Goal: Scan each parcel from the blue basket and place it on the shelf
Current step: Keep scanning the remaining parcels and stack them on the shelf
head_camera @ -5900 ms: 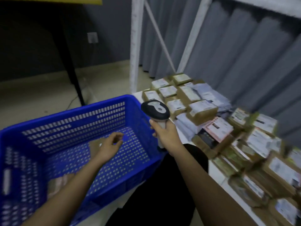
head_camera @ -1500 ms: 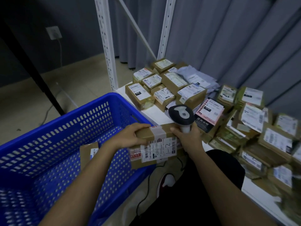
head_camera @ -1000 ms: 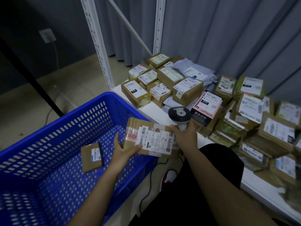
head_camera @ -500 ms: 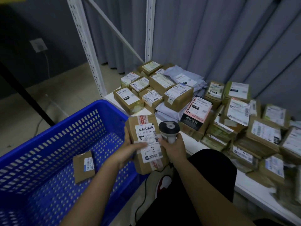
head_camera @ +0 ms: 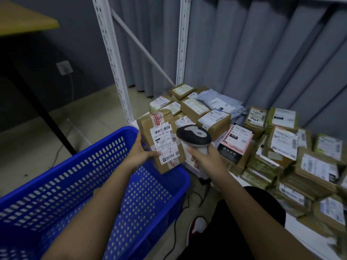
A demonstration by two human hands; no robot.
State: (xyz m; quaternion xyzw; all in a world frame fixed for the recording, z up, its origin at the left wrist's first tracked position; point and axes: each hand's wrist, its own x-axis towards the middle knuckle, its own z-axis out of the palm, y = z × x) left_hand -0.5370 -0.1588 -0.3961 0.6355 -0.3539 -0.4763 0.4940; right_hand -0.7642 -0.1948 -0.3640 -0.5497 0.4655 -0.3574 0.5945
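Note:
My left hand (head_camera: 139,152) grips a brown cardboard parcel (head_camera: 161,141) with a white barcode label and red tape, held upright over the far right corner of the blue basket (head_camera: 78,184). A handheld scanner (head_camera: 194,136), black and grey, is gripped by its handle in my right hand (head_camera: 204,158), its head close to the right of the parcel's label. The low white shelf (head_camera: 304,233) on the right carries many labelled parcels (head_camera: 206,117). My forearms hide part of the basket floor.
White slotted shelf uprights (head_camera: 110,59) rise behind the basket, with a grey curtain behind the shelf. A dark table leg (head_camera: 43,113) and yellow tabletop stand at left. The scanner cable (head_camera: 176,229) and a red-and-white shoe (head_camera: 197,228) lie on the floor below.
The parcel came out of the basket, was turned label up, and now sits higher and farther forward. The scanner rose beside its label. The view tilted upward.

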